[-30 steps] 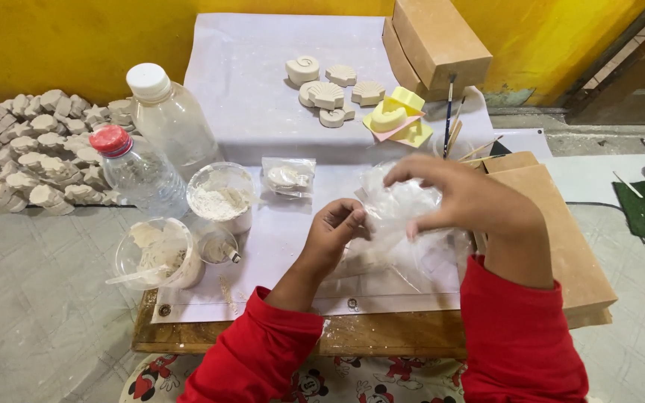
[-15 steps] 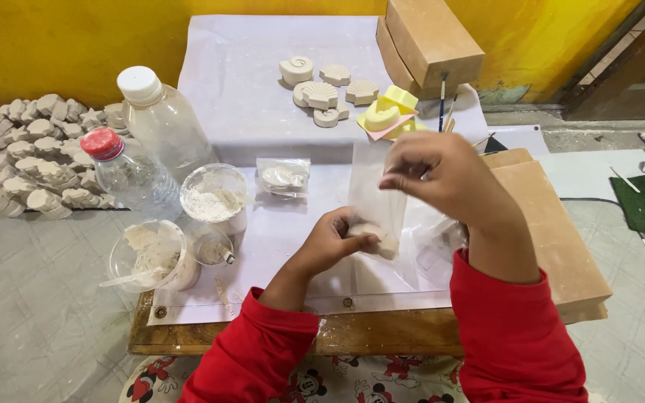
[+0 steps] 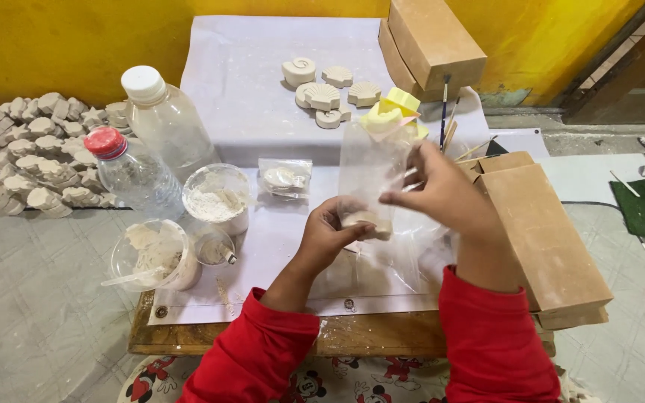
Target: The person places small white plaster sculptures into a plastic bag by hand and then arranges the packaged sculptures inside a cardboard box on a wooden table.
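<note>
Red sleeves (image 3: 498,339), a yellow wall (image 3: 54,45), white paper (image 3: 248,89), and a red-capped clear bottle (image 3: 132,175).

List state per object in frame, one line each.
left hand: gripping a pale cast piece at the bag's bottom
right hand: pinching the bag upright
clear plastic bag: held up, open end not visible
white-capped bottle: capped, upright
red-capped bottle: capped, upright
powder cup: uncovered, partly filled
mixing cup: uncovered, spoon inside
small sealed packet: flat on the sheet
</note>
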